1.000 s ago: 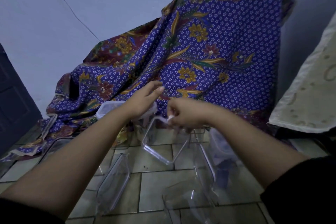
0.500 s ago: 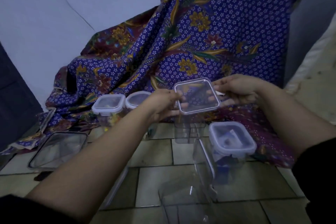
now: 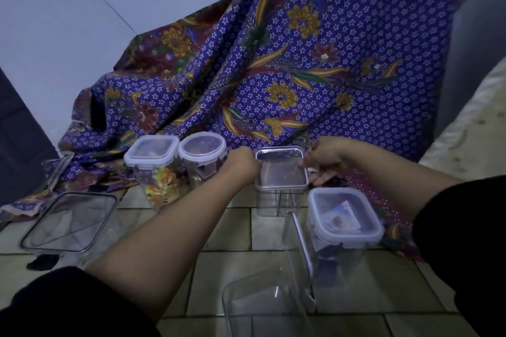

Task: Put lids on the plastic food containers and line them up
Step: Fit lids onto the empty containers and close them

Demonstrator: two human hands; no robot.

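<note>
Clear square plastic lid sits atop the clear square plastic container, directly between both hands. Left hand is curled onto the lid's left edge; right hand pinches its right edge. Round-lidded jar stands just left of the container; blue-lidded tub stands near, front-right. Open floor in front.

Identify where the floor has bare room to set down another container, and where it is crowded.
Bare tiles lie between the left forearm and the lidded clear container. Crowded: near right, where the blue-lidded container, a leaning lid and an open container cluster.
</note>
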